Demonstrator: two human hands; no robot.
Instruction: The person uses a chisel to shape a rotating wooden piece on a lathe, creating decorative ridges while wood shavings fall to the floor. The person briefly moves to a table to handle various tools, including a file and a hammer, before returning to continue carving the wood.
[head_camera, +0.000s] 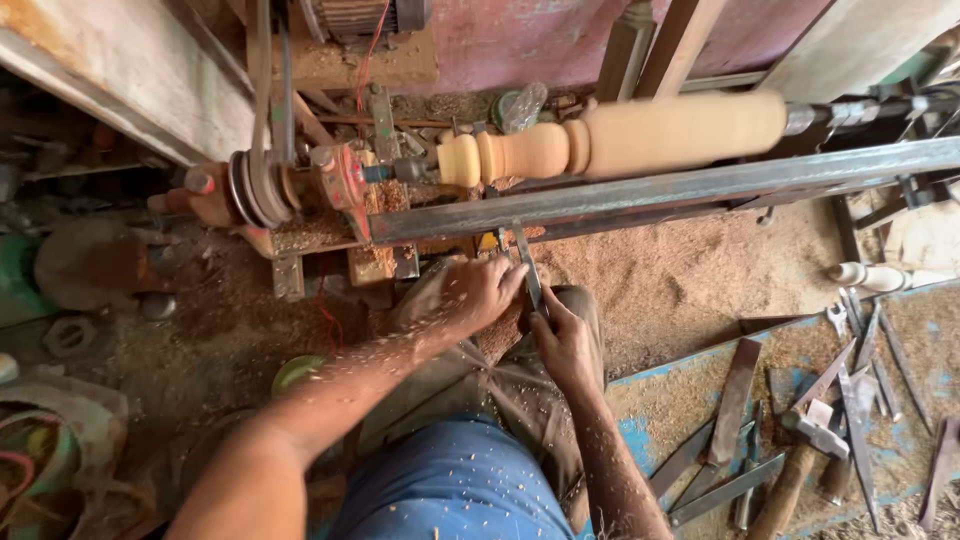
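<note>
A pale wooden spindle (620, 138) with turned beads at its left end is mounted across a lathe, above a long steel rest bar (680, 188). Just below the bar, my left hand (478, 293) and my right hand (566, 342) both grip a narrow flat metal chisel (528, 266). Its blade points up towards the bar. The left fingers close around the blade's upper part, and the right hand holds it lower down. Wood chips cover both forearms. My knees in brown trousers are under the hands.
A belt pulley (262, 190) and red headstock (345, 182) stand at the lathe's left end. Sawdust covers the floor. On a blue board at right lie several chisels (735, 400) and a hammer (800, 450). A turned white piece (868, 276) lies further right.
</note>
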